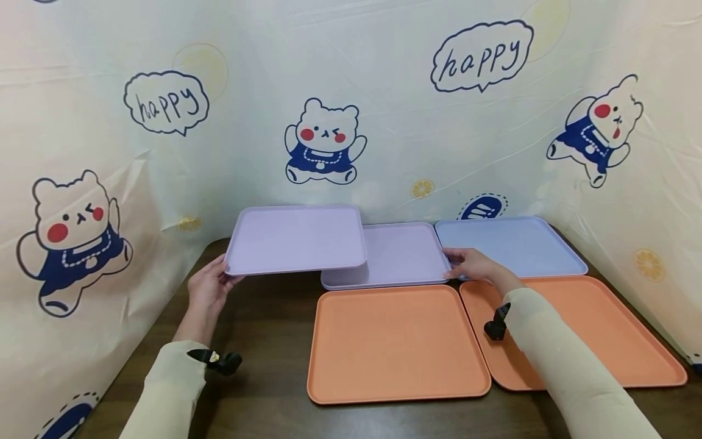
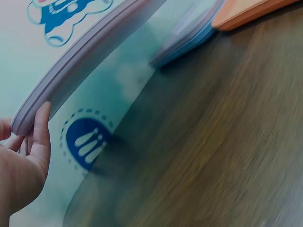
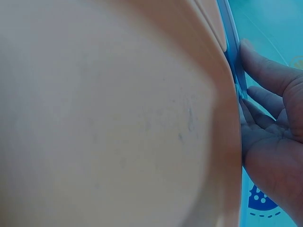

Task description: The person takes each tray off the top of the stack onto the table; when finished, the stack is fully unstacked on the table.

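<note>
In the head view, my left hand [image 1: 208, 289] grips the near left corner of a light purple tray [image 1: 296, 238], which is lifted and tilted over the back of the table. The left wrist view shows this tray's rim [image 2: 61, 75] between the thumb and fingers of the hand [image 2: 23, 170]. Beneath the raised tray's right part, a second purple tray [image 1: 408, 253] is partly hidden. My right hand [image 1: 474, 265] touches that second tray's right edge. In the right wrist view, the thumb and fingers of the hand [image 3: 274, 123] are apart, their tips against a bluish rim [image 3: 232, 42].
A blue tray [image 1: 510, 244] lies at the back right, beyond the right hand. Two orange trays lie in front, one in the middle [image 1: 397, 344] and one at right [image 1: 603, 332] under the right forearm. Brown wooden table [image 1: 263, 366] shows at left. A printed cloth [image 1: 384, 152] hangs behind.
</note>
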A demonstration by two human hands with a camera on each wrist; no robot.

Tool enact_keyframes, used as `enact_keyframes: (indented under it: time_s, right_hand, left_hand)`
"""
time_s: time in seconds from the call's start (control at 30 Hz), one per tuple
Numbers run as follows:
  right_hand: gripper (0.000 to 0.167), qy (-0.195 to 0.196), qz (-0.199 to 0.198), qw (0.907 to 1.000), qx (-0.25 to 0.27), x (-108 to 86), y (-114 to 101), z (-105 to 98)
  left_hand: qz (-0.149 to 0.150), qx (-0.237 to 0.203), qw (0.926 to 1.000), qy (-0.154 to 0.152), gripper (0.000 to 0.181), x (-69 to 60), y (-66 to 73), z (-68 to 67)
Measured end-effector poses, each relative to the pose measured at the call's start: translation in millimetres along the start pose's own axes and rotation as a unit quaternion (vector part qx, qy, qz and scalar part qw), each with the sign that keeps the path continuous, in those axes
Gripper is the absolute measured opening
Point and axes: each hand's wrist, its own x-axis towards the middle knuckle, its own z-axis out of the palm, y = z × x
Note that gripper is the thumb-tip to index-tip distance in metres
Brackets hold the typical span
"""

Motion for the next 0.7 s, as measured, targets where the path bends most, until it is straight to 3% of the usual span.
enact_keyframes:
  time_s: [0.17,0.37,0.7]
  right_hand:
    - [0.082,-0.001,-0.005,1.0,-0.003,-0.9,1.2,0.6]
    - [0.082,-0.003,0.001,1.0,0.0,0.6,1.7,-0.1]
    - [0.083,-0.002,0.004,1.0,-0.001,2.6,4.3,-0.5]
  left_hand:
    - [0.021,-0.003,0.9991,0.038,0.022,-1.4,16.5,-18.5]
    - [0.024,-0.015,0.9974,0.066,0.024,-0.6,31.9,-36.8]
    - [0.031,-0.001,0.9831,0.18,0.024,2.9,46.0,-60.2]
